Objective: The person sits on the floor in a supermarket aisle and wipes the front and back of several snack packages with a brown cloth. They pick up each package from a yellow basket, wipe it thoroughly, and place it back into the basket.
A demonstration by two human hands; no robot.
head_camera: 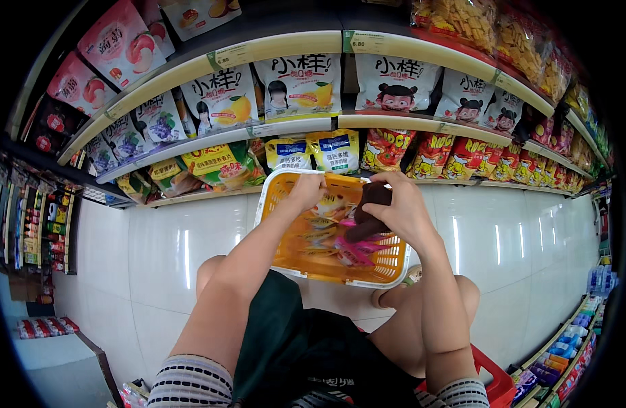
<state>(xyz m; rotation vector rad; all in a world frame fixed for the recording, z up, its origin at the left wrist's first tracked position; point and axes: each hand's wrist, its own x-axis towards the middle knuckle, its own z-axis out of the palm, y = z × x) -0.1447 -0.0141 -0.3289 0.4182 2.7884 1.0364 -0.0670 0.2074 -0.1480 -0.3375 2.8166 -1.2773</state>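
An orange plastic shopping basket (292, 255) with a white rim stands tilted in front of me, close to the lowest shelf. My left hand (309, 190) is closed at its far rim; just what its fingers grip there is hard to make out. My right hand (402, 204) pinches a dark brown, soft-looking item (369, 214) over the basket's right part; its exact kind cannot be told. Inside the basket lie pink packets (356, 251), several yellowish packets (318, 234) and a pale snack bag (331, 206) near the far wall.
Curved-looking shelves ahead hold white candy pouches (397, 84), red snack bags (387, 148) and yellow Nestlé milk powder bags (334, 151). A red plastic stool (494, 380) is at lower right. Stocked shelves (557, 352) flank the tiled floor (155, 255).
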